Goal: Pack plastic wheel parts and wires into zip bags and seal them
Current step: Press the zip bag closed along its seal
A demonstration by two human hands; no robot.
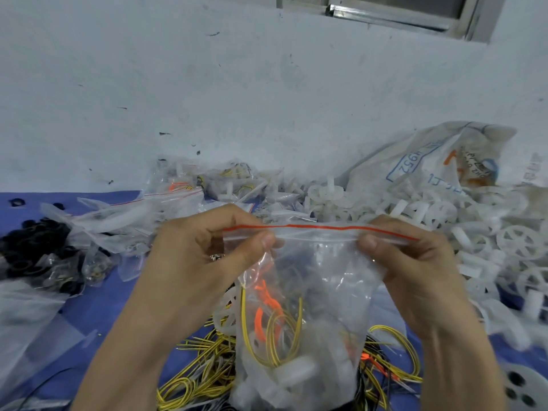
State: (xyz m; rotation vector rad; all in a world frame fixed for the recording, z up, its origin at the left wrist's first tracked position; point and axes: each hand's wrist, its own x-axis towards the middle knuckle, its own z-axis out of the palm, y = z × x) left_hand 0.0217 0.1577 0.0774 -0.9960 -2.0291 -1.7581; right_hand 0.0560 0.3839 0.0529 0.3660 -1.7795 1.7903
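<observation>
A clear zip bag with a red strip along its top hangs in front of me, filled with white plastic wheel parts, yellow wire loops and an orange piece. My left hand pinches the zip strip near its left end between thumb and fingers. My right hand pinches the same strip near its right end. The strip runs taut and level between the two hands. Loose yellow wires lie on the blue table under the bag. A heap of white wheel parts lies at the right.
Filled zip bags pile up against the white wall behind. Black rings and small bags lie at the left. A large printed sack leans at the back right. A white disc with holes sits at the bottom right.
</observation>
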